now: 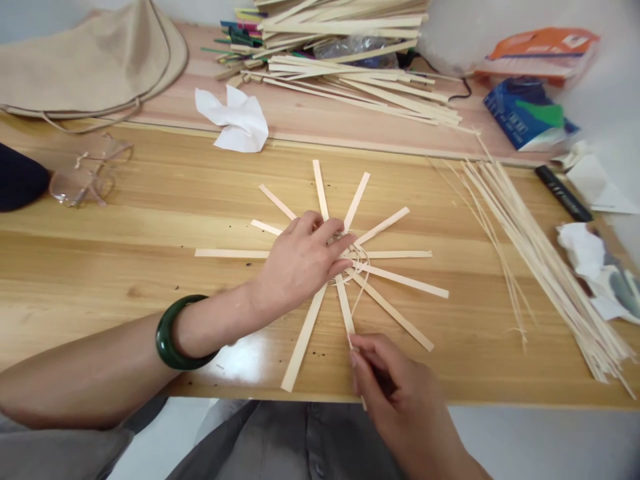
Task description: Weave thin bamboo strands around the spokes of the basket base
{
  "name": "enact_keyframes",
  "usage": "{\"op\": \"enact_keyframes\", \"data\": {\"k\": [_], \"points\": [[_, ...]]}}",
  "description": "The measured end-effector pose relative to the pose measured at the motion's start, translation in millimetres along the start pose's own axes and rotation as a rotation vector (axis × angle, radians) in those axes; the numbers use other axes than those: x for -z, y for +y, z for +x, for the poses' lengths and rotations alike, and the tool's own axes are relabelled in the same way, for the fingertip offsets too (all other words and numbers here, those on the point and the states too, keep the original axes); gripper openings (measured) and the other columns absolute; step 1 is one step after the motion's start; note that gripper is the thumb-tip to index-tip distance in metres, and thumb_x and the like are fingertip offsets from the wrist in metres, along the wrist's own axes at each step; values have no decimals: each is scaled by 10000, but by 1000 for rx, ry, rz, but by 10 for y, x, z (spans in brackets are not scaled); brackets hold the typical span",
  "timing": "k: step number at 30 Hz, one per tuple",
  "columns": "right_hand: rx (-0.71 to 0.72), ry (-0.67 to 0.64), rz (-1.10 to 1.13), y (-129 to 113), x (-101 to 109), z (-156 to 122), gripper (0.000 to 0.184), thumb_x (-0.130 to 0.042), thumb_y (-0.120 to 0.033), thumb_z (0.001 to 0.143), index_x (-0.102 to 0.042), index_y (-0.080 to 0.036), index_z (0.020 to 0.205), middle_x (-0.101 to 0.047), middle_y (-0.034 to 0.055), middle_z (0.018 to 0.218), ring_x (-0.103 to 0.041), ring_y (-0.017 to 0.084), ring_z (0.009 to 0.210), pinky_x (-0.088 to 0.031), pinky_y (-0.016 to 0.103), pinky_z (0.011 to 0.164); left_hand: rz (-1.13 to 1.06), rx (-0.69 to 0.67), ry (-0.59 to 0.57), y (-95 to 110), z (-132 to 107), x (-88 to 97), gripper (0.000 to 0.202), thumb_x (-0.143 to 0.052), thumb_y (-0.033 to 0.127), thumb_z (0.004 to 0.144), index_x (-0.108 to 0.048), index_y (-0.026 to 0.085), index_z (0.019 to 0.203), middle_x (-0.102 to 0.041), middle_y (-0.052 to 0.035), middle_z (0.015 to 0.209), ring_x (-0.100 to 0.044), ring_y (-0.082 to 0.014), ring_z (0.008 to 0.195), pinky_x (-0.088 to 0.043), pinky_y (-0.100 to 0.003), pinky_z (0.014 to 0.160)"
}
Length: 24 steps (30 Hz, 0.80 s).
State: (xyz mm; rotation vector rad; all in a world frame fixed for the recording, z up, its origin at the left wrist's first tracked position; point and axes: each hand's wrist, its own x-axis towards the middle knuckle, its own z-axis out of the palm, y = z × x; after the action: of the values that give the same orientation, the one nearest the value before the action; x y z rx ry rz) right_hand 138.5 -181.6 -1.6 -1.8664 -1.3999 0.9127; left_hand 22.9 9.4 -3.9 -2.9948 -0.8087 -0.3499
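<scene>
Flat, pale bamboo strips (400,282) cross at one centre and spread out over the table like spokes. Around that centre runs a thin strand (369,257) in loose rings. My left hand (305,257) lies over the crossing, its fingers bent and pressed onto the weave, hiding much of it. A dark green bangle (167,333) circles the left wrist. Nearer the table's front edge, my right hand (395,380) pinches the strand's free length between thumb and fingers, beside the end of one spoke.
Thin strands (530,247) lie in a bundle to the right, near a black marker (563,193). Behind are a heap of strips (345,30), a crumpled tissue (245,123), a beige hat (100,60) and a blue packet (520,117). Eyeglasses (75,183) rest at left.
</scene>
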Motion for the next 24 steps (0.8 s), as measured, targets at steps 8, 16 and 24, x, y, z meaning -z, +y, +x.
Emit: {"op": "enact_keyframes", "data": {"k": [8,16,24], "points": [[72,149,-238,128,535,10,158,-561,-348,910,-673,-245,867,-700,50,954,-679,185,871,-571,285,716,106,47,-11,44,-30,46,341,-545,412,965,-637,211,1225,-638,-81,1119,-525,-299,971,-492,-413,775],[-570,-12,517,-5,471,-107,344,-666,-534,829,-657,-205,927,-707,29,733,-707,180,670,-619,307,683,96,60,-9,70,-37,47,330,-552,395,964,-633,196,1213,-638,-99,1125,-528,-312,984,-475,-429,767],[-817,108,997,-189,289,-110,347,-762,-488,769,-673,-169,874,-706,60,798,-662,137,587,-573,239,520,99,107,-19,88,-33,78,356,-558,429,958,-644,204,1221,-646,-86,1137,-552,-308,969,-490,-419,742]]}}
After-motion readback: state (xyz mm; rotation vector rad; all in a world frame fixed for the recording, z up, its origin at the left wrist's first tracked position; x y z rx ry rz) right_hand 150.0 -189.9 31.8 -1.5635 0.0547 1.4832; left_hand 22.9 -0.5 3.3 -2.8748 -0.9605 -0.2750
